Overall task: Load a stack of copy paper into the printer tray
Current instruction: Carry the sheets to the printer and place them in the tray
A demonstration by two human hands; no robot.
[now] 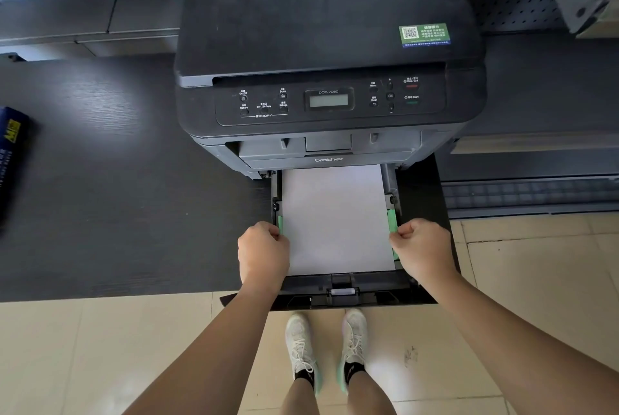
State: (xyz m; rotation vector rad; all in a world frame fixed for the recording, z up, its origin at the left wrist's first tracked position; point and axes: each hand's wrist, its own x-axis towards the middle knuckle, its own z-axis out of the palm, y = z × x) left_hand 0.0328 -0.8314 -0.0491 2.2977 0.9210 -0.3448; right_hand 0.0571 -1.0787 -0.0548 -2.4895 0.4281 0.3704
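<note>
A black Brother printer (328,46) stands on a dark desk (117,180). Its paper tray (341,294) is pulled out toward me, past the desk's front edge. A white stack of copy paper (335,220) lies flat in the tray between two green side guides. My left hand (263,252) is closed on the left green guide (280,225) at the paper's left edge. My right hand (420,248) is closed on the right green guide (392,220) at the paper's right edge. The far end of the paper is hidden under the printer body.
A blue paper ream wrapper (11,160) lies at the desk's left edge. A dark keyboard shelf (529,195) sits to the right of the tray. Beige floor tiles and my two white shoes (326,344) are below the tray.
</note>
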